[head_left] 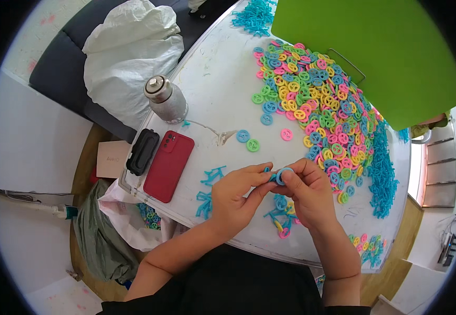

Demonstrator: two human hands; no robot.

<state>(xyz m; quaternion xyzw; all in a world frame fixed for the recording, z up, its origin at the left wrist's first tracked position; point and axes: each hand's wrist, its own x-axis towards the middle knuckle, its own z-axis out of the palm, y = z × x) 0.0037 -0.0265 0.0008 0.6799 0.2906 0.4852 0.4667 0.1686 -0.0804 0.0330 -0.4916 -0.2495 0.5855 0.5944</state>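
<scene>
Close together above the white table, my left hand (233, 199) and my right hand (312, 197) meet with their fingertips pinched. The right fingers grip a small light blue plastic wheel (282, 177). Between the left thumb and fingers is a small teal plastic piece (267, 170), mostly covered, touching or almost touching the wheel. Beneath the right hand lies a small heap of teal pieces with coloured wheels (280, 214). Several loose teal forked pieces (205, 203) lie left of the left hand. Beyond the hands spreads a big pile of pink, yellow, green and blue wheels (312, 100).
Teal pieces are heaped at the right (382, 178) and far edge (255, 17). A red phone (169, 167), black case (143, 152) and steel flask (166, 102) stand or lie at the left. A green board (374, 47) rises behind the wheels. Bags hang beside the table.
</scene>
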